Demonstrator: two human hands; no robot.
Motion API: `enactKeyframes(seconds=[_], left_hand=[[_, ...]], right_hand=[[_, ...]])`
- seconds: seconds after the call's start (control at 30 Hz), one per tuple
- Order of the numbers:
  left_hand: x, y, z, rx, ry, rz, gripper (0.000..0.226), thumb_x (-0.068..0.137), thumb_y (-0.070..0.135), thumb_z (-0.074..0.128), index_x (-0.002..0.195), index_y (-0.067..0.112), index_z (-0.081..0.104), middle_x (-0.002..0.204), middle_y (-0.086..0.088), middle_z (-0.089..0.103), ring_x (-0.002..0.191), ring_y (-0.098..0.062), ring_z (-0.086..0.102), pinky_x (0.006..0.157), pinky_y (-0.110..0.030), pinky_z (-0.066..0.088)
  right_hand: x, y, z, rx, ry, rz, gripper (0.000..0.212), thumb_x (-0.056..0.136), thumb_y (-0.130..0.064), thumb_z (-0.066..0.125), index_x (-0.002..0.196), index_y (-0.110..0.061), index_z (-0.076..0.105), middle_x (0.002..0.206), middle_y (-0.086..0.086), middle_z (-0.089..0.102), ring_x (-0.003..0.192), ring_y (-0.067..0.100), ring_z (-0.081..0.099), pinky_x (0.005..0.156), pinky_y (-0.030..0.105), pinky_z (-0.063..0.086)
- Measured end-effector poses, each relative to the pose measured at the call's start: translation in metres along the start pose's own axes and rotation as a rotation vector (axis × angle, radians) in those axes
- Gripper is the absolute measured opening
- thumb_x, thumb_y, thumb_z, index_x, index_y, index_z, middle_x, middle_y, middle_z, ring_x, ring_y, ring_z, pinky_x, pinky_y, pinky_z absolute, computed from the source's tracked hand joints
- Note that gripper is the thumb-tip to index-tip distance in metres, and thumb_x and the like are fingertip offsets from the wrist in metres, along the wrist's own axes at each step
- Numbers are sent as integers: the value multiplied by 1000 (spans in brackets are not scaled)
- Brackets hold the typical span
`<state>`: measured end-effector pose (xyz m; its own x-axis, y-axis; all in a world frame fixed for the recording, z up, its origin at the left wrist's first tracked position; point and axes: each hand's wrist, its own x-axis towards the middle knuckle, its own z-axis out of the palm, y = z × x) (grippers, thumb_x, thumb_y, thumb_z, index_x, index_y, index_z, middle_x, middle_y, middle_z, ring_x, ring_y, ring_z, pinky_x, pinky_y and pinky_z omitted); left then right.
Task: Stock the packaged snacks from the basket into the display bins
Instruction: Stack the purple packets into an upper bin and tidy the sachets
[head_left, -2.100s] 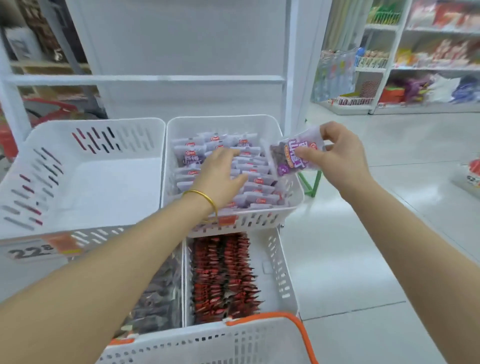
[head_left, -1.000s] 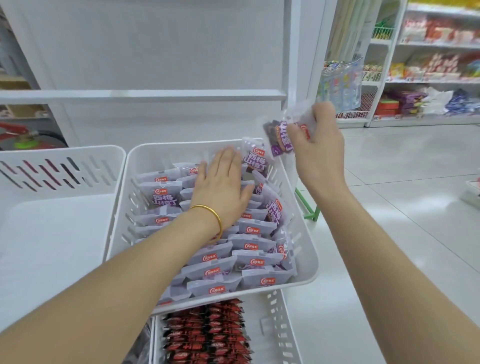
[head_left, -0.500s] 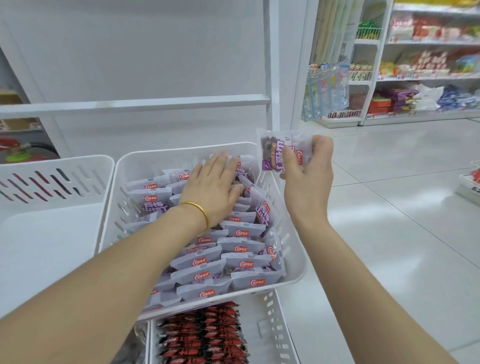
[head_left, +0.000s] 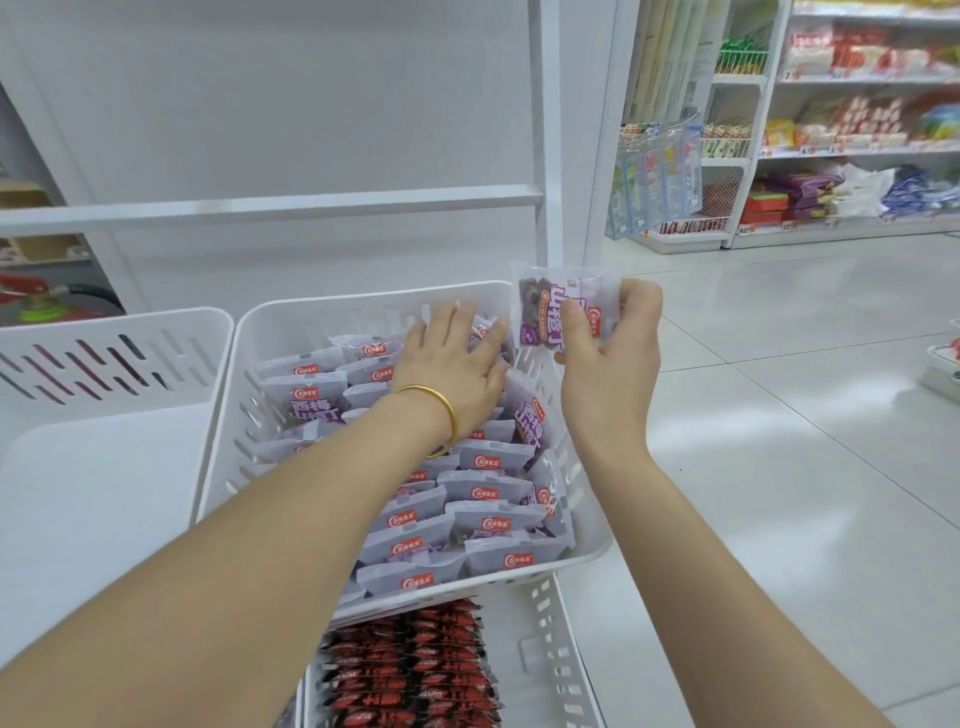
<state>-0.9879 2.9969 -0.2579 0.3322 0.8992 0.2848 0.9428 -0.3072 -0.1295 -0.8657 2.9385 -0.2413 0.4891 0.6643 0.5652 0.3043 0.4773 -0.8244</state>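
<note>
Left bin (head_left: 104, 467) floor open; middle bin (head_left: 332, 312) packed with packets (head_left: 485, 491); crossbar (head_left: 270, 205) overhead, post (head_left: 545, 130) at its far-right corner.

There is just one view, from a wide-angle camera worn on the person's head. It faces forward and tilts down, with both forearms running in from the bottom edge. The white display bin (head_left: 270, 332) sits close below, within arm's reach. The view is near enough to make out the print on the snack packet (head_left: 550, 317) pinched in the right hand (head_left: 608, 364). To the right it takes in the tiled floor (head_left: 779, 441) and the far store shelves (head_left: 857, 150).
</note>
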Motion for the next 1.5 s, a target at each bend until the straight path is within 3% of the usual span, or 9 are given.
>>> enactKeyframes(seconds=[0.3, 0.43, 0.53, 0.63, 0.9, 1.13, 1.33, 1.43, 1.5], left_hand=[[3, -13, -6, 50, -146, 57, 51, 98, 39, 18, 149, 33, 9, 157, -4, 9, 143, -26, 5, 117, -43, 8], [5, -17, -15, -43, -90, 53, 47, 98, 34, 27, 145, 30, 25, 154, -7, 17, 140, -28, 16, 113, -43, 19], [-5, -27, -16, -135, 181, -80, 41, 96, 22, 37, 136, 14, 43, 143, -9, 37, 130, -29, 31, 106, -39, 29], [-11, -39, -11, -104, 177, -130, 38, 97, 23, 41, 132, 11, 49, 141, -6, 42, 129, -27, 32, 105, -36, 29], [-16, -20, 2, -154, 252, 0, 35, 94, 29, 49, 128, 22, 52, 136, 3, 46, 130, -21, 31, 107, -35, 22], [-16, -7, 9, -265, 264, -61, 35, 93, 30, 52, 126, 20, 55, 134, 2, 47, 127, -22, 32, 107, -35, 25], [-16, -5, 9, -304, 260, -78, 36, 93, 25, 50, 128, 17, 54, 138, -1, 43, 129, -24, 29, 109, -34, 23], [-20, -8, 11, -328, 266, -80, 36, 94, 27, 50, 126, 13, 55, 139, -4, 41, 131, -23, 27, 111, -32, 21], [-21, -9, 13, -339, 264, -72, 36, 95, 27, 49, 127, 12, 55, 141, -4, 40, 133, -22, 25, 112, -31, 19]], right_hand=[[-2, 2, 1, 6, 5, 37, 14, 93, -18, 53, 94, -20, 39, 84, 0, 54, 78, 29, 55, 70, 55, 50], [-4, 0, 4, -13, -15, 50, 14, 94, -17, 52, 99, -21, 40, 94, 5, 57, 82, 26, 57, 74, 52, 51], [1, 1, 2, -34, -82, 62, 11, 95, -15, 49, 104, -20, 46, 92, -2, 58, 80, 17, 57, 76, 30, 51], [5, -2, 2, -186, -190, 11, 6, 96, -15, 50, 101, -17, 49, 78, -13, 51, 66, 3, 47, 57, 7, 36], [10, -7, 4, -692, -320, -259, 14, 95, -13, 50, 107, -7, 54, 97, 10, 58, 92, 30, 49, 71, 37, 36], [15, -9, 10, -992, -440, -204, 11, 91, -1, 50, 90, -11, 45, 102, 12, 54, 83, 27, 41, 66, 32, 30], [20, -2, 26, -1202, -583, -350, 6, 91, -15, 55, 89, -15, 49, 108, 7, 60, 105, 28, 48, 70, 31, 28], [23, 4, 15, -1125, -570, -387, 37, 90, -32, 60, 123, -17, 51, 115, 2, 59, 112, 28, 45, 79, 34, 33], [17, 10, 2, -910, -483, -493, 53, 84, -21, 67, 134, -23, 48, 113, -1, 64, 115, 29, 48, 84, 39, 36]])
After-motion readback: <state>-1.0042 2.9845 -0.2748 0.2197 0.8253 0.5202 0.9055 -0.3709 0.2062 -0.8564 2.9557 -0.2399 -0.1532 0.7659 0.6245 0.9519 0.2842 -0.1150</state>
